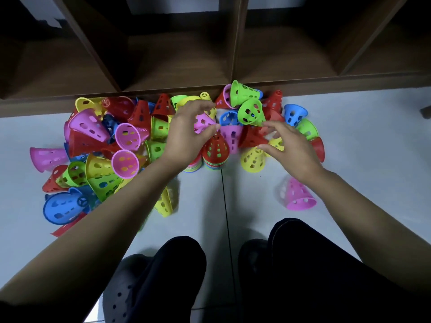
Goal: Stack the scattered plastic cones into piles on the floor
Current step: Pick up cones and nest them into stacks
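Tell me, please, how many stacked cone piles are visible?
2: a red-topped pile at centre; a second pile left of it, partly behind the left hand. More may be hidden.

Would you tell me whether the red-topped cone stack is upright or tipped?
Upright: the red-topped cone stack stands wide end down, coloured rims layered at its base.

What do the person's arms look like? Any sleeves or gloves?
No sleeves: the left arm and right arm are bare to the picture's edge. The left grip and right grip show no gloves, rings or watch. Below, dark trousers and a dark holed clog.
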